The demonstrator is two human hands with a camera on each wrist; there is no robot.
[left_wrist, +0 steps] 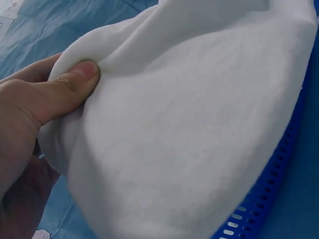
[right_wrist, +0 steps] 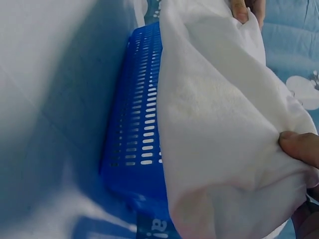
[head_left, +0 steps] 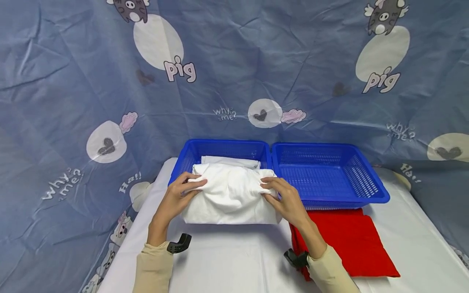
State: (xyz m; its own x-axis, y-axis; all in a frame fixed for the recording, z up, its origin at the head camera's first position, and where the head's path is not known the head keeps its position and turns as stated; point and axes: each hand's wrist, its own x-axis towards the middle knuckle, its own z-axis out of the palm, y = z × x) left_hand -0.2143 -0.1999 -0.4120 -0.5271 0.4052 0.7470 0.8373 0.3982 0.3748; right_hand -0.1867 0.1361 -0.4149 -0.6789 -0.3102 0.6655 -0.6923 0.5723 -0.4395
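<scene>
Both hands hold a folded white cloth point(head_left: 234, 199) up over the front of the left blue basket point(head_left: 223, 143). The left hand point(head_left: 179, 191) pinches its left side, thumb in front and fingers behind; the left wrist view shows this thumb point(left_wrist: 82, 74) pressing into the fabric. The right hand point(head_left: 283, 197) pinches the right side in the same way. The cloth sags between them, its lower edge hanging before the basket's front wall point(right_wrist: 139, 109). Behind it, another folded white cloth point(head_left: 231, 162) lies inside the left basket.
A second blue basket point(head_left: 315, 173) with nothing in it stands right beside the first. In front of it a folded red cloth point(head_left: 351, 244) lies on the white-covered table point(head_left: 223, 260), partly under the right forearm. A blue patterned curtain point(head_left: 227, 61) hangs behind.
</scene>
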